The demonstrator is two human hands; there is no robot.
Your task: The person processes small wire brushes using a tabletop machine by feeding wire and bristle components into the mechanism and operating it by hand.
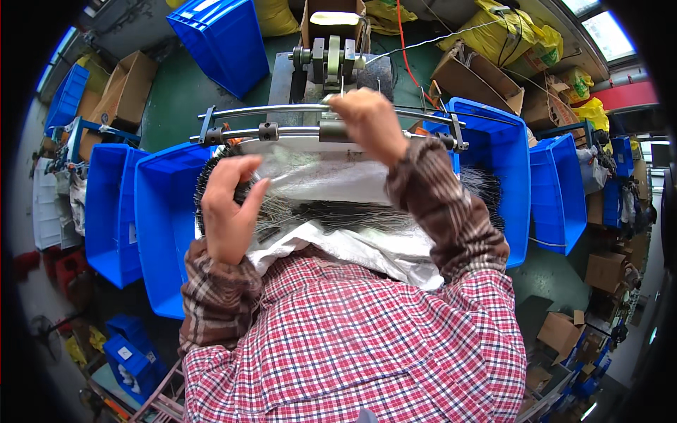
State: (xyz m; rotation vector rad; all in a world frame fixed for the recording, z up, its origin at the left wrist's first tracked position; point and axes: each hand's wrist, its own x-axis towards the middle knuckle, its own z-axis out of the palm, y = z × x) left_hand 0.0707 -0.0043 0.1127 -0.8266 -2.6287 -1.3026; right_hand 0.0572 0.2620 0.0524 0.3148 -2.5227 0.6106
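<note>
My right hand (pixel 370 125) reaches up to the middle of the metal bars (pixel 282 132) of a bench machine (pixel 334 62). Its fingers are closed, and what they pinch is too small to make out. Lower and to the left, my left hand (pixel 231 208) hovers with thumb and fingers apart, holding nothing visible. Between my arms lie many thin metal wires (pixel 331 213), loosely bunched. Beyond them slopes a pale, shiny sheet (pixel 317 173). A white woven cloth (pixel 352 247) is bunched against my checked apron (pixel 367 338).
Blue bins stand close on both sides, one at the left (pixel 166 247) and one at the right (pixel 518 190). Behind on the left is a tall blue crate (pixel 222 46). Cardboard boxes (pixel 474 79) and yellow sacks (pixel 490 35) sit back right. A red hose (pixel 405 53) runs down toward the machine.
</note>
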